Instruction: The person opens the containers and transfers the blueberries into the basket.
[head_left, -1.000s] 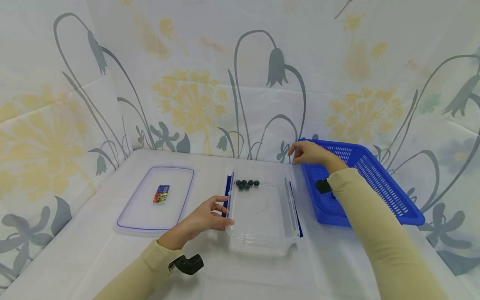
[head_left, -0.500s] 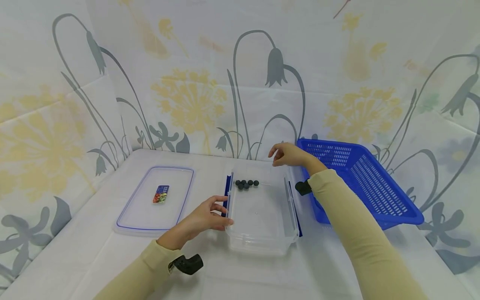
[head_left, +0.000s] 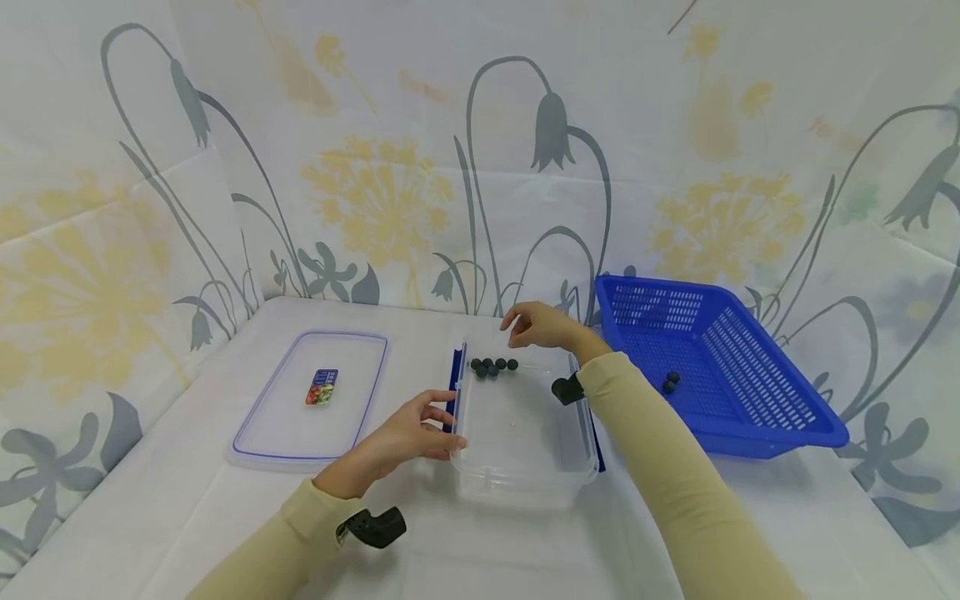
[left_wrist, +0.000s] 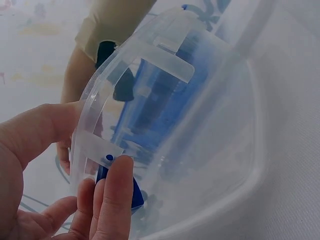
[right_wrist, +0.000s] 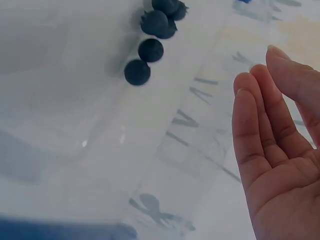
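Observation:
A clear plastic food container (head_left: 517, 425) with blue side latches stands in the middle. My left hand (head_left: 416, 429) holds its left side, thumb at the rim and fingers by the blue latch (left_wrist: 136, 196). Several blueberries (head_left: 492, 367) lie together at the container's far left; in the right wrist view, single blueberries (right_wrist: 137, 72) show clearly. Over the container's far edge hovers my right hand (head_left: 543, 325), fingers bent toward the thumb. In the right wrist view no berry shows in that hand (right_wrist: 280, 145), but part of the grasp is hidden.
On the right stands a blue perforated basket (head_left: 757, 437) with a few blueberries (head_left: 670, 383) inside. A clear lid (head_left: 300, 437) with a blue rim and a printed label (head_left: 322, 387) lies at the left. Patterned cloth (head_left: 390, 83) hangs behind.
My right hand has moved left, from above the basket to above the container's far edge, uncovering blueberries in the basket. My left hand has stayed on the container.

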